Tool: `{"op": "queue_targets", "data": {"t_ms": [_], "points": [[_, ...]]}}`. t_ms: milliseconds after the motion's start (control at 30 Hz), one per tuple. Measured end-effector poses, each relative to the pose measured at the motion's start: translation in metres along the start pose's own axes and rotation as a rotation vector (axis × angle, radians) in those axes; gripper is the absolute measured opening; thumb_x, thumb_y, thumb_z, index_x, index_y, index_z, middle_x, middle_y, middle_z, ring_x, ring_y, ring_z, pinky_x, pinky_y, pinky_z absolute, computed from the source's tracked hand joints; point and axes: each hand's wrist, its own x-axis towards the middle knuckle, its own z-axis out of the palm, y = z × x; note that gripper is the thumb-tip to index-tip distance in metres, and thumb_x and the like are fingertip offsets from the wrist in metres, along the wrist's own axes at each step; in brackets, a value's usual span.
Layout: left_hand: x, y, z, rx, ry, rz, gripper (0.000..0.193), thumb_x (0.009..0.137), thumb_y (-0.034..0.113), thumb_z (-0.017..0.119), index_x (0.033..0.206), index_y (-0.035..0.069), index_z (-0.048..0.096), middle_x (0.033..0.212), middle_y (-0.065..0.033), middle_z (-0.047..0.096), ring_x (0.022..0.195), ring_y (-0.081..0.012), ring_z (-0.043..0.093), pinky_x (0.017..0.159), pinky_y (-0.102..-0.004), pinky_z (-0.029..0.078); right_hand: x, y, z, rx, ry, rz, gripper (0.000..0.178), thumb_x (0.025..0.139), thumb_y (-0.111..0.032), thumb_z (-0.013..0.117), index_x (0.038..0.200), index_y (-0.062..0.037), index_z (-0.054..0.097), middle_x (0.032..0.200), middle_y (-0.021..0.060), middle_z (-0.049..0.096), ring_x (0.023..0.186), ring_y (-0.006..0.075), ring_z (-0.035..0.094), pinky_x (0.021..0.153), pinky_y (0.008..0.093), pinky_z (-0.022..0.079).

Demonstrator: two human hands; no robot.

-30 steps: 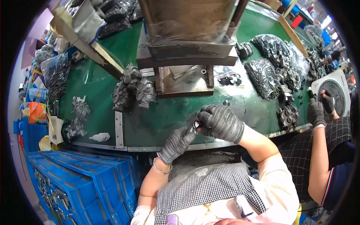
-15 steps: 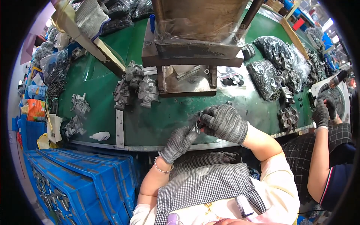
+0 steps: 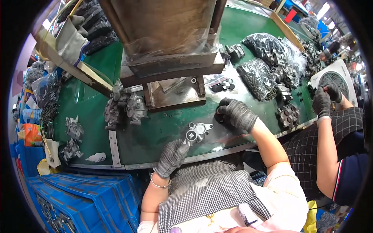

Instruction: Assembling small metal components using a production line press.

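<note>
My left hand (image 3: 171, 157), in a grey knit glove, is closed on a grey cast-metal housing (image 3: 200, 127). The housing has a round face, a side lug with a hole and a dark round end, and it is held over the near part of the green bench. My right hand (image 3: 237, 115), gloved alike, is apart from the housing, low over the bench to its right. Its fingers curl downward, and whatever they may hold is hidden. Ahead of my hands stands a brown metal press (image 3: 175, 64), with a small ring (image 3: 193, 80) on its base.
Similar housings (image 3: 136, 109) are piled left of the press. A white bottle (image 3: 96, 157) lies near the front edge. Black round caps (image 3: 223, 85) and bagged dark parts (image 3: 256, 77) lie right. Blue crates (image 3: 85, 194) stand lower left. A co-worker's gloved hands (image 3: 322, 103) work near a fan (image 3: 338, 77).
My hands have parted: the right has moved rightward, away from the left. The housing now shows plainly in my left hand. The view has shifted, so the press appears farther left.
</note>
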Motion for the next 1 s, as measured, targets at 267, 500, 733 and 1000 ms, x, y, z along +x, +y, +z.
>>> {"op": "queue_targets", "data": {"t_ms": [267, 500, 733, 1000], "points": [[0.001, 0.0, 0.001, 0.003, -0.007, 0.008, 0.038, 0.087, 0.043, 0.055, 0.075, 0.007, 0.05, 0.053, 0.0007, 0.044, 0.04, -0.0065, 0.038, 0.036, -0.0214, 0.029, -0.022, 0.016, -0.008, 0.124, 0.127, 0.068, 0.03, 0.065, -0.001, 0.068, 0.094, -0.0046, 0.061, 0.086, 0.011, 0.058, 0.078, 0.0276, 0.06, 0.069, 0.0334, 0.05], [0.001, 0.004, 0.002, -0.059, 0.018, -0.045, 0.032, 0.087, 0.035, 0.059, 0.075, 0.007, 0.052, 0.052, 0.0029, 0.045, 0.041, -0.0059, 0.038, 0.04, -0.0216, 0.03, -0.04, 0.029, -0.013, 0.32, 0.193, 0.128, 0.033, 0.065, -0.002, 0.068, 0.097, -0.0046, 0.06, 0.091, 0.0127, 0.057, 0.081, 0.0318, 0.059, 0.073, 0.0362, 0.05], [0.001, 0.004, 0.003, -0.046, 0.022, -0.052, 0.032, 0.087, 0.035, 0.059, 0.076, 0.006, 0.051, 0.052, 0.0026, 0.045, 0.041, -0.006, 0.039, 0.039, -0.0215, 0.03, -0.04, 0.01, -0.02, -0.073, 0.072, 0.363, 0.033, 0.07, -0.012, 0.07, 0.101, -0.0046, 0.061, 0.101, 0.0141, 0.058, 0.092, 0.0328, 0.059, 0.08, 0.0404, 0.049], [0.001, 0.001, 0.0, -0.003, 0.006, -0.019, 0.035, 0.087, 0.038, 0.057, 0.075, 0.006, 0.05, 0.052, 0.0014, 0.046, 0.04, -0.0065, 0.04, 0.037, -0.0212, 0.029, -0.037, 0.007, -0.014, -0.16, -0.014, 0.449, 0.039, 0.071, -0.023, 0.072, 0.104, -0.0071, 0.06, 0.099, 0.0152, 0.058, 0.091, 0.0337, 0.059, 0.08, 0.042, 0.048]]}}
